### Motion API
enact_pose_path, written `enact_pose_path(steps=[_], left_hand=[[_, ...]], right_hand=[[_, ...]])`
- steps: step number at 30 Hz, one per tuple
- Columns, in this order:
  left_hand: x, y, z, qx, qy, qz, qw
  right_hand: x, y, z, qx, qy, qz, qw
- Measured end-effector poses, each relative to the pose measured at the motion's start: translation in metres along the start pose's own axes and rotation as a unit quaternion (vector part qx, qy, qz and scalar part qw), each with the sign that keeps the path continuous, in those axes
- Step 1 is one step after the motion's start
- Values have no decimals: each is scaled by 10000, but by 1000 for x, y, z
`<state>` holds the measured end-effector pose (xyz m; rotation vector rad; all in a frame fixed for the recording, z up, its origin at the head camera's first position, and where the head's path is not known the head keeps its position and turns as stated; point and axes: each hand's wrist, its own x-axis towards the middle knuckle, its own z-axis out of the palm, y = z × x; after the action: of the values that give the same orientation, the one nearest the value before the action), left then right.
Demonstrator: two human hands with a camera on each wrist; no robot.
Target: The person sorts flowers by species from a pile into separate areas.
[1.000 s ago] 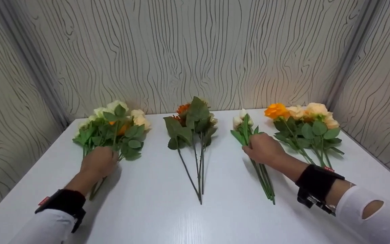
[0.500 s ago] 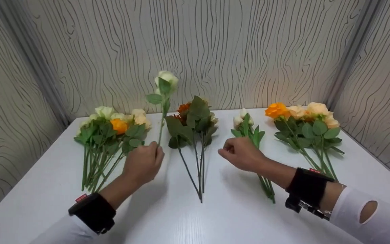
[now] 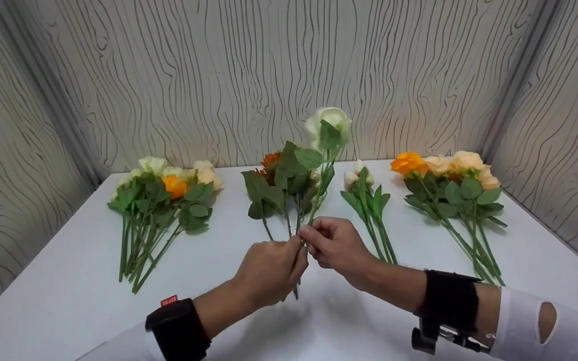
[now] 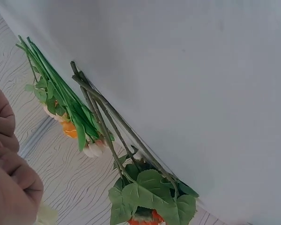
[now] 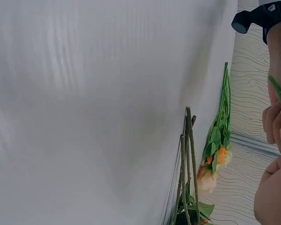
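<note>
A single white rose (image 3: 330,128) with green leaves stands upright, raised over the middle of the table. My left hand (image 3: 274,268) grips its stem low down. My right hand (image 3: 339,245) pinches the same stem just above, its fingertips right against the left hand. In the right wrist view the cut end of the rose stem (image 5: 280,96) sticks out of the left fist. Behind both hands lies a bunch of orange-red flowers (image 3: 270,161) with broad dark leaves, its stems partly hidden by the hands.
On the white table (image 3: 88,291), white and orange roses (image 3: 174,185) lie at the left. White tulips (image 3: 364,183) lie right of centre, and orange and peach roses (image 3: 464,165) at the far right. Patterned panels (image 3: 289,75) enclose the back and sides.
My left hand has lifted the white rose from the left bunch and carried it to the middle. My right hand has left the tulips, moved left and taken hold of the rose's stem.
</note>
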<state>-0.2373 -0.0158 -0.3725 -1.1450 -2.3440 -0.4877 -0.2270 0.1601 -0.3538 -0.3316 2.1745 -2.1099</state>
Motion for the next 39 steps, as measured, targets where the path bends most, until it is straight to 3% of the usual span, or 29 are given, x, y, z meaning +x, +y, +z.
enact_pose_path(steps=[5,13,17,22,26,29,33,39], left_hand=[[-2,-4,-2,-1,-92,52,9999],[-13,-30,-14,340,-34,-394,9986],[-19,-59,-22,692,134,-578,9958],[-29,-112,-37,1130,252,-1143,9867],[-44,-162,-59,1721,145,-1725,9698],[-64,-195,-79,1775,-237,-2401,9541],[-88,-229,-101,1462,-1175,-3241,9272],[-114,-260,-115,1016,-2376,-3792,8885]], right_hand=[[-1,1,-7,-384,53,-133,9992],[2,-2,-31,-1027,435,-120,9937],[4,-4,-51,-1270,785,-122,9887],[12,-6,-87,-1702,1291,-354,9763],[16,-6,-122,-2126,1687,-704,9599],[18,-7,-150,-2609,2000,-826,9408],[21,-9,-185,-3342,2344,-595,9109],[21,-7,-232,-4257,2293,229,8750]])
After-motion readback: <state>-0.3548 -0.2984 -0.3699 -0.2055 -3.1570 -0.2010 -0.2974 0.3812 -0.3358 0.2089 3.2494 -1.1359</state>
